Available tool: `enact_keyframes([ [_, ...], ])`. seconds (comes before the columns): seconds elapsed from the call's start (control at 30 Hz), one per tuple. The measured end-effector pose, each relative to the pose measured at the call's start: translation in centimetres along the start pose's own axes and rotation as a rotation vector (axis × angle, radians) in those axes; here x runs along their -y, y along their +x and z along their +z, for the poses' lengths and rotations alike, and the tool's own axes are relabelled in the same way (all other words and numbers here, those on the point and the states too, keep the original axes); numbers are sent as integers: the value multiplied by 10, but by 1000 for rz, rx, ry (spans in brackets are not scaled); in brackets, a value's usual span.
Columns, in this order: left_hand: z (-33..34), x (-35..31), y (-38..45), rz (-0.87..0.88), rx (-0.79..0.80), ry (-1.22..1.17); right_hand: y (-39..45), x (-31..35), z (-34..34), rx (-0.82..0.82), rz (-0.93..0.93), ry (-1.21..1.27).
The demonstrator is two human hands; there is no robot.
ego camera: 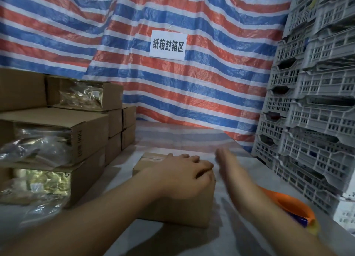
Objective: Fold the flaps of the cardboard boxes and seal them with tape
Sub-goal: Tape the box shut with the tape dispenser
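Observation:
A small closed cardboard box (pixel 178 209) lies on the table in front of me, with a strip of tape along its top seam at the far end. My left hand (pixel 180 173) rests on top of the box, its fingers bent over the right edge. My right hand (pixel 226 159) is blurred, just to the right of the box, fingers straight and holding nothing. An orange tape dispenser (pixel 294 207) lies on the table behind my right forearm.
Open cardboard boxes (pixel 63 133) with plastic-bagged contents are stacked at the left. Grey plastic crates (pixel 311 121) are piled high at the right. A striped tarp with a paper sign (pixel 168 44) hangs behind the table (pixel 182 138).

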State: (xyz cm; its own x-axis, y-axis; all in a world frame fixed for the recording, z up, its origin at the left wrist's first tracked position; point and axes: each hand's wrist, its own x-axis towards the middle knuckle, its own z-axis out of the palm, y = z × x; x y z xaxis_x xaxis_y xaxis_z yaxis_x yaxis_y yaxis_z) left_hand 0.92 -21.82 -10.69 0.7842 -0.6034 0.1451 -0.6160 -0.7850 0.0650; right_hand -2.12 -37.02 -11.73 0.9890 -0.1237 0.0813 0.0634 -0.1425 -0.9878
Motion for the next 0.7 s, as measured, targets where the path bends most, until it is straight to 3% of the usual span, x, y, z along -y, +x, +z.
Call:
enact_keyframes([
  [0.1, 2, -1, 0, -16, 0, 8, -12, -14, 24, 80, 58, 88],
  [0.23, 1, -1, -5, -61, -82, -119, -7, -27, 29, -28, 125, 116],
  [0.37, -2, 17, -23, -129, -434, -313, -10, -35, 30, -35, 81, 97],
  [0.47, 11, 43, -53, -296, -661, -639, -17, -44, 30, -10, 59, 49],
  [0.57, 35, 54, -75, -477, -573, -953, -20, -50, 30, -3, 43, 51],
  [0.7, 52, 50, -88, -459, -508, -1189, -28, -58, 29, 76, -19, 10],
])
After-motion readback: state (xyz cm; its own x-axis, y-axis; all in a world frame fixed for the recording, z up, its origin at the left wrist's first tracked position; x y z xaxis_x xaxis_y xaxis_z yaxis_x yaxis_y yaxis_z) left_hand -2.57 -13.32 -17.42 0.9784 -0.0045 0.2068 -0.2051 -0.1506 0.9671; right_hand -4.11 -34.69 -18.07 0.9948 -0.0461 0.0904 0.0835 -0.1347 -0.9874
